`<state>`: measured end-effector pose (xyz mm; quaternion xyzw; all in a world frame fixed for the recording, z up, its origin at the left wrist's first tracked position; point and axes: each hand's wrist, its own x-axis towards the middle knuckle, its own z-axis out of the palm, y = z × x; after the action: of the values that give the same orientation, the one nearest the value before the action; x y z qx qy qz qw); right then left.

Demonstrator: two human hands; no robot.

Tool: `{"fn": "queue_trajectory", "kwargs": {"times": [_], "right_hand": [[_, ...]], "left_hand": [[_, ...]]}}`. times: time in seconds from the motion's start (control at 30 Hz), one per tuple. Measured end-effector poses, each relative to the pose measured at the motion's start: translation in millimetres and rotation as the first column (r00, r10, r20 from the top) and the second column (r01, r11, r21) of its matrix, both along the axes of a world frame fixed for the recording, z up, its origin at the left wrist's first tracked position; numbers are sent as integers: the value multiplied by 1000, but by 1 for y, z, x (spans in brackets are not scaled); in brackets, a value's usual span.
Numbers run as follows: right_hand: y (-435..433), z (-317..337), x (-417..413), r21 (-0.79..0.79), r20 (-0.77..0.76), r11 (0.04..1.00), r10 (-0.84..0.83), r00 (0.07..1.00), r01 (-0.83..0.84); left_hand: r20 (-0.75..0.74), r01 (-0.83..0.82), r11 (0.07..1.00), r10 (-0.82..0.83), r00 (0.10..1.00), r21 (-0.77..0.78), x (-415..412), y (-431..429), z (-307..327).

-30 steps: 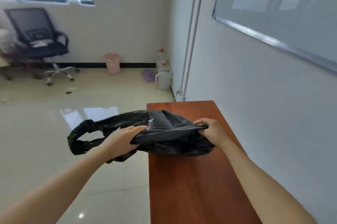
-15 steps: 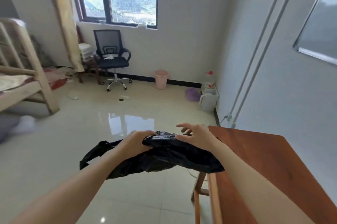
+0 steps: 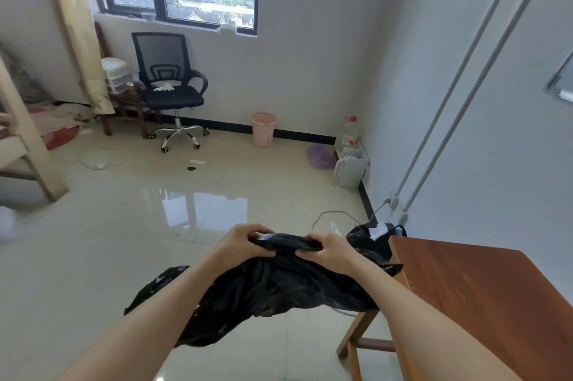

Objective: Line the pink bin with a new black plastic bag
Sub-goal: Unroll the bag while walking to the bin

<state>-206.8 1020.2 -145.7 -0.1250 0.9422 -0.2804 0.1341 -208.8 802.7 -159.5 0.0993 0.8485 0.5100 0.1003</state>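
Observation:
A crumpled black plastic bag (image 3: 279, 290) hangs in the air in front of me, over the floor and left of the table. My left hand (image 3: 245, 242) and my right hand (image 3: 328, 249) both pinch its top edge, close together. The pink bin (image 3: 263, 129) stands upright on the floor against the far wall, below the window, far from my hands. It looks unlined, though its inside is too small to tell.
A brown wooden table (image 3: 496, 303) stands at the right. Another black bag (image 3: 372, 238) lies behind its far corner by a wall socket. An office chair (image 3: 170, 86), a purple bag (image 3: 321, 157), a white jug (image 3: 348, 169) and a bed frame (image 3: 28, 138) ring the tiled floor.
The view has swung left from the table toward the room. Both hands carried the bag off the table and came closer together on its top edge.

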Motion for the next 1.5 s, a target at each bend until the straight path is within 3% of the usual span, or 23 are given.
{"fn": "queue_trajectory", "kwargs": {"times": [0.2,0.3,0.43,0.73,0.93,1.13,1.33,1.5], "right_hand": [[-6,-3,-109,-128,62,992,-17,998,25],[-17,-3,-171,-205,97,977,-34,995,53],[-36,0,-247,-125,35,992,-2,999,6],[-105,-17,-393,-59,55,994,96,994,-93],[-155,-14,-508,31,18,996,80,997,-80],[-152,-17,-602,131,11,989,-73,997,70],[-130,-35,-687,76,22,979,-193,981,191],[-118,-37,-786,39,28,981,-190,981,189]], "left_hand": [[92,-134,981,122,988,140,-96,-13,-5],[46,-203,974,200,979,96,-148,-20,-3],[3,-236,972,236,972,17,-215,-34,-2],[-43,-216,965,212,976,-145,-356,-106,-28],[-102,-168,968,151,983,-185,-480,-163,-23],[-120,-80,974,56,991,-213,-602,-167,-25],[-138,12,960,-53,989,-279,-704,-145,-44],[-153,66,912,-139,978,-404,-803,-134,-32]]}}
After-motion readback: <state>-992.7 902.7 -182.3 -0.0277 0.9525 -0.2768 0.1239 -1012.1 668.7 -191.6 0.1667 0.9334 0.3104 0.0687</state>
